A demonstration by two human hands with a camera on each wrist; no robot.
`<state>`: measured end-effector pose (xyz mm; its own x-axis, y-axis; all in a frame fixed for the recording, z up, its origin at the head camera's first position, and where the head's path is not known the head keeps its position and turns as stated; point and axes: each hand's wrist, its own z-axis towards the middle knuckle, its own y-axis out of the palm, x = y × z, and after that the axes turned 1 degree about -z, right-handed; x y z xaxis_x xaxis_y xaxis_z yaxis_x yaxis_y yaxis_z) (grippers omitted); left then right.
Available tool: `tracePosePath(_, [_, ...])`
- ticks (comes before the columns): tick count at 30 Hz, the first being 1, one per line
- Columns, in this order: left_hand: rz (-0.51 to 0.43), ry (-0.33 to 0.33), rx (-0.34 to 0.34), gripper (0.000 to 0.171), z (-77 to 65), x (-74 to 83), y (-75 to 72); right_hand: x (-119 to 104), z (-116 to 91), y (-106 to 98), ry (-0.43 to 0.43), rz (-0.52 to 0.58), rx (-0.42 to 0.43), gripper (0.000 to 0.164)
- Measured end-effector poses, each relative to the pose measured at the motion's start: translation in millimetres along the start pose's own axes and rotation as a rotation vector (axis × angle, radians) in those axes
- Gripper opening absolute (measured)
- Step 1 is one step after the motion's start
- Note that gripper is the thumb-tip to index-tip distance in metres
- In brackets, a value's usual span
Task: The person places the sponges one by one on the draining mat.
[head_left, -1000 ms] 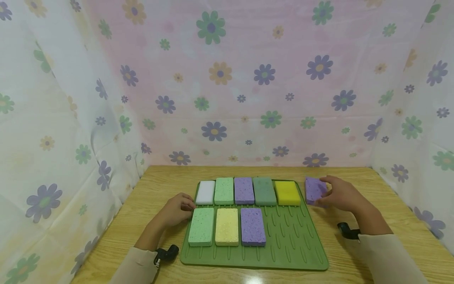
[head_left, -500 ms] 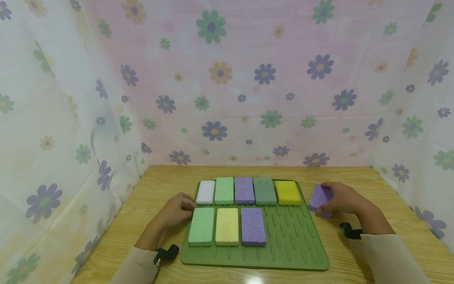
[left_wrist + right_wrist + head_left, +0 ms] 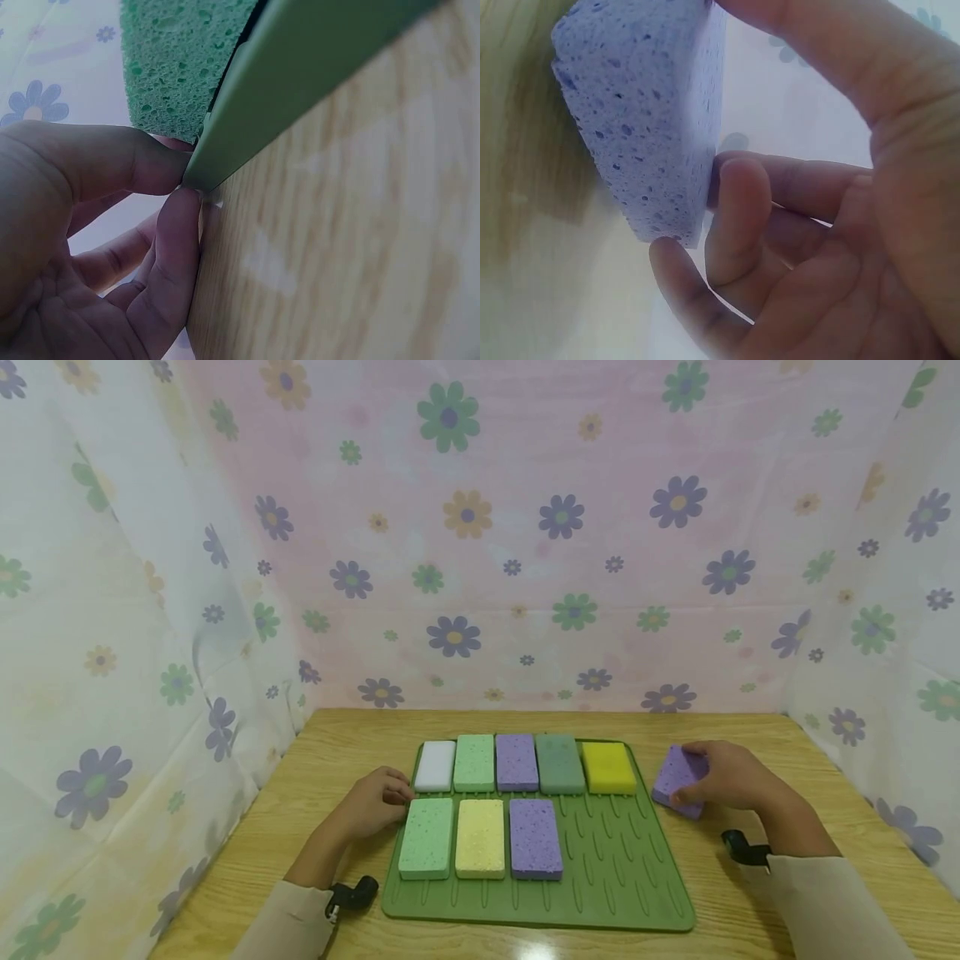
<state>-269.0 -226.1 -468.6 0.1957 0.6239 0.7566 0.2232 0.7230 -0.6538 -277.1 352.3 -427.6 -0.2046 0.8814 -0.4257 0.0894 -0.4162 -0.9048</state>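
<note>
To the right of the green mat (image 3: pixel 622 868), my right hand (image 3: pixel 727 779) grips a purple sponge (image 3: pixel 675 774) between thumb and fingers. The sponge sits slightly turned, low over the wooden table; whether it touches the wood is unclear. In the right wrist view the pitted purple sponge (image 3: pixel 641 127) stands large beside curled fingers (image 3: pixel 739 195). My left hand (image 3: pixel 375 802) is at the mat's left edge. Its thumb and a finger meet on the rim of the mat (image 3: pixel 262 86), pinching it, near a light green sponge (image 3: pixel 180 67).
The mat's back row has a white sponge (image 3: pixel 435 767), light green, purple, dark green and a yellow sponge (image 3: pixel 608 767). In front lie light green, pale yellow (image 3: pixel 480 839) and purple sponges. Bare mat shows at front right. Flowered cloth (image 3: pixel 480 568) encloses the table.
My right hand has drawn the purple sponge nearer to me and a little rightward, turning it slightly. Over the last half second it has barely moved. The left hand stays put.
</note>
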Motion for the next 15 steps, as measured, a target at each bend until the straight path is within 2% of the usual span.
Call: tracePosePath(15, [0.001, 0.001, -0.001, 0.015, -1.1, 2.8, -0.9, -22.8, -5.7, -11.3, -0.064, 0.044, 0.014, 0.102])
